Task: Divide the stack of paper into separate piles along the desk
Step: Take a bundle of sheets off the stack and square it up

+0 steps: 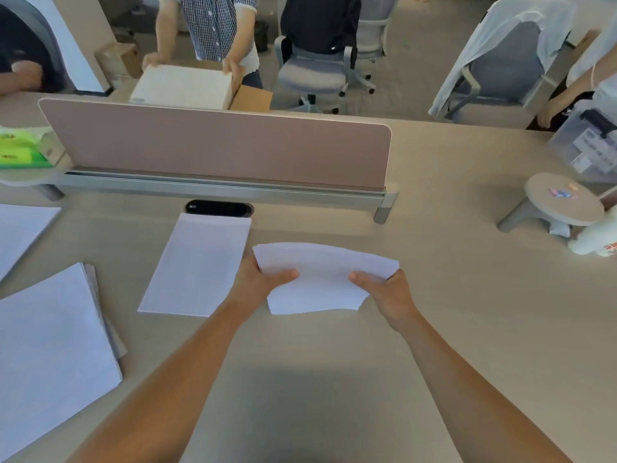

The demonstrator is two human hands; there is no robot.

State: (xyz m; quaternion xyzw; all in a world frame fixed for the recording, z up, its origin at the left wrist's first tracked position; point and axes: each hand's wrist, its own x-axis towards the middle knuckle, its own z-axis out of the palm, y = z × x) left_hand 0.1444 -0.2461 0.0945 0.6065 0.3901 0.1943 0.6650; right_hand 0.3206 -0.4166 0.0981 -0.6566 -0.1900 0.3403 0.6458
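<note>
A bowed bundle of white sheets (pixel 324 275) hangs just above the desk (pixel 450 295) at its middle. My left hand (pixel 260 282) grips the bundle's left end, thumb on top. My right hand (pixel 387 295) grips its right end the same way. Left of the bundle a neat white pile (pixel 197 265) lies flat on the desk. A thicker, fanned stack of paper (pixel 50 349) lies at the lower left, and part of another pile (pixel 20 235) shows at the left edge.
A pink divider screen (pixel 220 145) runs across the back, with a black cable port (pixel 218 208) before it. A small round stand (pixel 564 202), a white bottle (pixel 594 242) and a clear box (pixel 591 145) sit at the right. A person across the divider holds a white box (pixel 183 86).
</note>
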